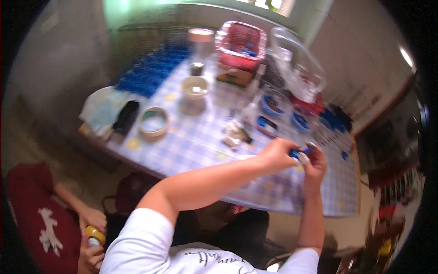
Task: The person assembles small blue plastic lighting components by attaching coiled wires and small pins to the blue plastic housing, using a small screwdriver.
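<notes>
Over the right part of the table, my left hand (277, 154) and my right hand (315, 163) meet around a small blue piece (294, 154) with a whitish part. Both hands have closed fingers on it; blur hides its exact kind. Just beyond my left hand lies a dark-rimmed blue rectangular case (267, 126). Farther back stand a clear bowl (273, 104) of small blue and brownish parts and a second bowl (301, 121) with blue parts. Crumpled whitish material (233, 135) lies left of the case.
A checked tablecloth (200, 137) covers the table. Left of centre are a tape roll (154, 123), cup (195, 87) and black object (126, 117). Behind stand a pink-lidded jar (200, 49), red basket (241, 43) and blue rows (150, 71). A person (34, 214) holds something yellow.
</notes>
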Tool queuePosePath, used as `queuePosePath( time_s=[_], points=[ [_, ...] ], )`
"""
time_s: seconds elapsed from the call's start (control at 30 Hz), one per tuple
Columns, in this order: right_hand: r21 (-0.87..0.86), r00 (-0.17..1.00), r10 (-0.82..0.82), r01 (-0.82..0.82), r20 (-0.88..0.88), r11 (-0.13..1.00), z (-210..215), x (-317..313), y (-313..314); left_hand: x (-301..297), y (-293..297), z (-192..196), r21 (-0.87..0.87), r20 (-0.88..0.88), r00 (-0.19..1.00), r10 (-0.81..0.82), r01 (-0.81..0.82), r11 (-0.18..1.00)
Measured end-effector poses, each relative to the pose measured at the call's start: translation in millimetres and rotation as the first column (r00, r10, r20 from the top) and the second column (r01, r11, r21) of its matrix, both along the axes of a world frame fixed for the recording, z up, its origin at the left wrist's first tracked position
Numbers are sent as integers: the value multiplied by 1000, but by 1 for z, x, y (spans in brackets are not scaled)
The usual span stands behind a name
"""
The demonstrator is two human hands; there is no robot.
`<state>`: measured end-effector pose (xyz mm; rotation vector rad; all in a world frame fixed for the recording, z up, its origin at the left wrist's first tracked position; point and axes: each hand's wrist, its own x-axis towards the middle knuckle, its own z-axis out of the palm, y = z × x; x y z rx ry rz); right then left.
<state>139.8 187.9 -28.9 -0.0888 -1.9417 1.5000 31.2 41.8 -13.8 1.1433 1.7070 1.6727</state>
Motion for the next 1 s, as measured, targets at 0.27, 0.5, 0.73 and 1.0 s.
queuePosePath(
  time_s=[0.27, 0.5, 0.73, 1.0],
  points=[
    [57, 997, 60, -62, 40, 996, 6, -2, -5, -4, 1, -9, 11, 148, 987, -64, 63, 998],
    [-26, 994, 109, -108, 26, 994, 7, -1, -4, -6, 12, -23, 132, 226, 962, -155, 128, 983],
    [-92, 1000, 15, -14, 14, 996, 8, -3, -10, -4, -2, -1, 33, 273, 946, -175, 172, 984],
    [-33, 997, -67, 69, 36, 997, 0, -3, -9, -3, -2, 2, -9, 221, 970, -105, 110, 994]
  ],
)
